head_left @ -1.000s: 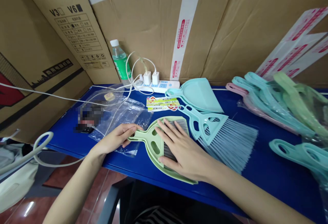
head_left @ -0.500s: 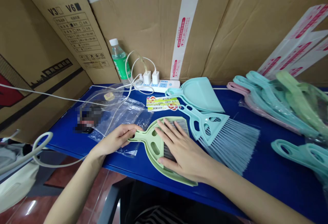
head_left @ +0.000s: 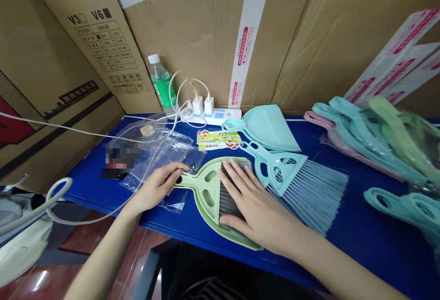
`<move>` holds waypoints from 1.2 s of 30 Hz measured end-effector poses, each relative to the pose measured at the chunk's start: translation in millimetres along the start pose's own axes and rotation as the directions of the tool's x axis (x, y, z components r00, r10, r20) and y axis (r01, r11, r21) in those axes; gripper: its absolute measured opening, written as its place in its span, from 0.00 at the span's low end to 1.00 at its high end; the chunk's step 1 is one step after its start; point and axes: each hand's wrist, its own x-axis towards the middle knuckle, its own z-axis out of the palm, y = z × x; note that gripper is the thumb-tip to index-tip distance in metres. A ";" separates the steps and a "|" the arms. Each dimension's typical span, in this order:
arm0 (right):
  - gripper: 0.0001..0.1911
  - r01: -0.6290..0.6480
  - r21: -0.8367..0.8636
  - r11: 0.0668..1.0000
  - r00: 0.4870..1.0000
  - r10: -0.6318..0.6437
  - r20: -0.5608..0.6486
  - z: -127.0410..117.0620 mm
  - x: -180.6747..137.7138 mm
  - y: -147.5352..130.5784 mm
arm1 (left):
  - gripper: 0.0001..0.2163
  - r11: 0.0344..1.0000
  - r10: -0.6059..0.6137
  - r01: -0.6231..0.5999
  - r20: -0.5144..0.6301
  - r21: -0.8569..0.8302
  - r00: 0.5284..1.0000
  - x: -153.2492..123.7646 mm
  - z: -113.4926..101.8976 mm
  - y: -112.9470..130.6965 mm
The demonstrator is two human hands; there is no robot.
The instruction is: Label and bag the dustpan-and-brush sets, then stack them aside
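Observation:
A light green hand brush (head_left: 213, 187) lies nested in a matching green dustpan (head_left: 209, 225) on the blue table. My left hand (head_left: 160, 186) pinches the end of their stacked handles at the left. Flat on the grey bristles lies my right hand (head_left: 252, 206), its fingers stretched out and hiding part of the bristles and the pan. Right beside them is a light blue hand brush (head_left: 282, 171) with its bristles fanned out to the right. Behind it rests a light blue dustpan (head_left: 270, 128).
Several bagged brush sets (head_left: 364, 137) lie at the right, with another blue set (head_left: 395, 201) nearer. Label cards (head_left: 216, 140), clear plastic bags (head_left: 168, 153), a power strip (head_left: 220, 117) with white cables and a green-labelled bottle (head_left: 161, 82) line the left and back. Cardboard boxes (head_left: 192, 30) wall the rear.
My right hand has slid slightly to the right over the bristles, uncovering more of them. The fingers of my left hand have shifted a little on the handles.

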 end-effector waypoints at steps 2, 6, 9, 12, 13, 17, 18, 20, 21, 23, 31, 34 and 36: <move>0.41 -0.005 -0.001 1.000 1.000 0.005 0.000 3.4 -1.6 1.2 | 0.16 0.998 0.010 -0.007 -0.046 0.056 0.999 0.0 0.3 0.9; 0.39 0.018 -0.028 0.999 0.997 -0.020 -0.071 10.4 -3.0 7.3 | 0.16 0.989 0.024 -0.012 -0.076 0.151 0.997 -0.1 0.7 2.0; 0.34 0.007 -0.105 0.994 0.991 -0.021 -0.135 11.3 -3.2 12.5 | 0.16 0.970 0.071 -0.038 -0.129 0.241 0.989 -0.1 1.0 1.8; 0.27 -0.034 -0.230 0.973 0.988 -0.002 -0.155 6.3 -3.5 16.0 | 0.15 0.938 0.143 -0.056 -0.237 0.341 0.961 0.6 1.7 0.4; 0.26 -0.041 -0.269 0.962 0.989 0.000 -0.151 3.8 -3.6 16.9 | 0.15 0.929 0.157 -0.052 -0.264 0.365 0.952 0.9 1.9 -0.1; 0.26 -0.051 -0.335 0.941 0.989 0.002 -0.145 -6.1 -2.4 20.3 | 0.15 0.916 0.166 -0.041 -0.284 0.400 0.944 1.1 2.3 -1.8; 0.26 -0.057 -0.338 0.940 0.990 0.009 -0.144 -8.4 -1.5 20.9 | 0.15 0.916 0.169 -0.044 -0.284 0.399 0.944 0.9 2.0 -2.1; 0.25 -0.080 -0.342 0.936 0.993 0.043 -0.115 -13.5 1.7 21.0 | 0.14 0.917 0.174 -0.049 -0.286 0.395 0.942 0.3 1.3 -2.7; 0.25 -0.093 -0.344 0.934 0.994 0.065 -0.092 -16.7 4.0 20.4 | 0.14 0.918 0.174 -0.049 -0.290 0.394 0.941 0.0 0.9 -3.1; 0.25 -0.124 -0.349 0.929 0.992 0.112 -0.053 -24.8 9.5 18.1 | 0.14 0.918 0.172 -0.043 -0.297 0.395 0.939 -0.7 0.0 -4.0; 0.23 -0.195 -0.372 0.908 0.977 0.214 0.012 -57.6 51.0 14.1 | 0.15 0.907 0.203 -0.065 -0.298 0.416 0.933 -2.6 -1.3 -7.8; 0.21 -0.155 -0.365 0.918 0.980 0.191 0.063 -54.9 74.5 16.9 | 0.16 0.902 0.220 -0.075 -0.303 0.425 0.927 -2.3 -1.5 -9.9; 0.20 -0.138 -0.363 0.921 0.981 0.177 0.076 -49.9 89.1 19.4 | 0.16 0.898 0.226 -0.078 -0.302 0.432 0.926 -1.9 -1.7 -10.8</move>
